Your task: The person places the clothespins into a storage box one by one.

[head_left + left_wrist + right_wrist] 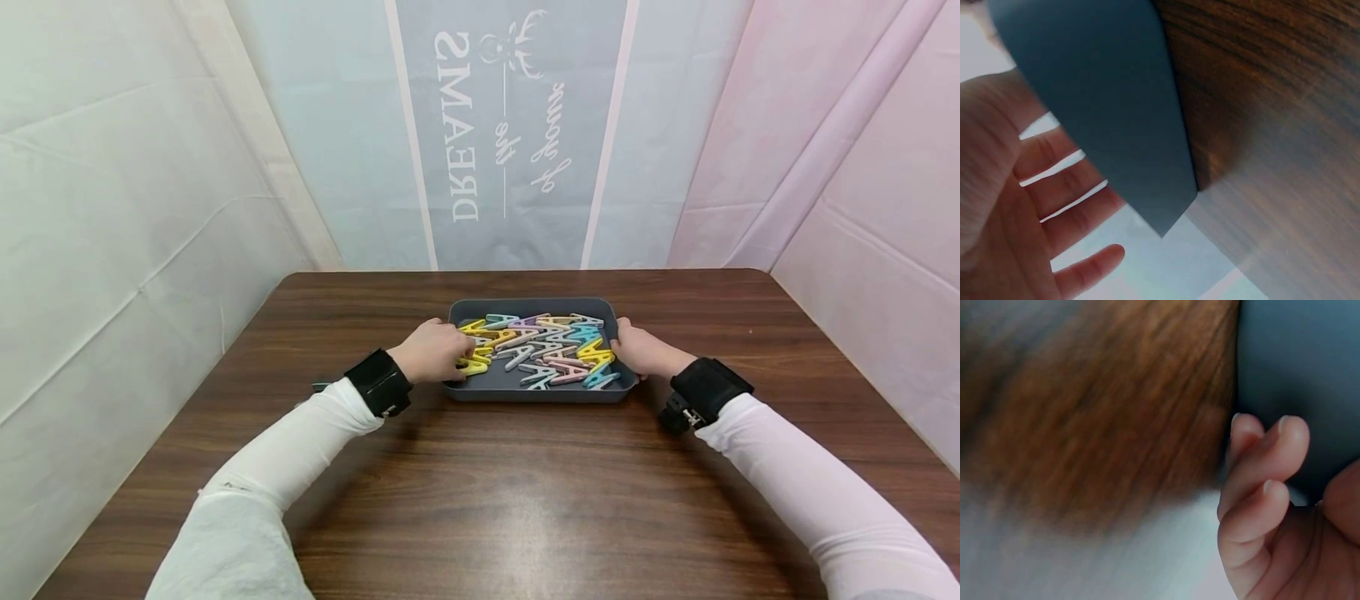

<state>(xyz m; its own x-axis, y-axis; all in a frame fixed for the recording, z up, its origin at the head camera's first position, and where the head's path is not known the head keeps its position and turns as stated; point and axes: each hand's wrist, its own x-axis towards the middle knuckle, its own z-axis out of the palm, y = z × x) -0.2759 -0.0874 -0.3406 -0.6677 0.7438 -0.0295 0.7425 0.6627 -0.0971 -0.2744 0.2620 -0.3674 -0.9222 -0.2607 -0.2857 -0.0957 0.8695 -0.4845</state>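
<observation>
A dark grey tray (534,396) with low walls sits toward the far side of the table. Plastic clothespins (551,350) in yellow, blue, pink, grey and purple lie jumbled inside it. My left hand (435,352) reaches over the left rim, with thumb and fingers apart around yellow clothespins (474,367). In the left wrist view the tray wall (1104,112) hides some fingertips, and the fingers (1088,269) look loosely spread. At the opposite end my right hand (647,350) grips the right wall, its fingers (1254,512) curled against the outside.
A brown wood-grain table (517,500) carries the tray. A small teal item (321,387) shows beside the left wrist, partly hidden by the arm. Pale fabric hangs on the left and right, and a grey-blue lettered curtain (510,133) is behind the table.
</observation>
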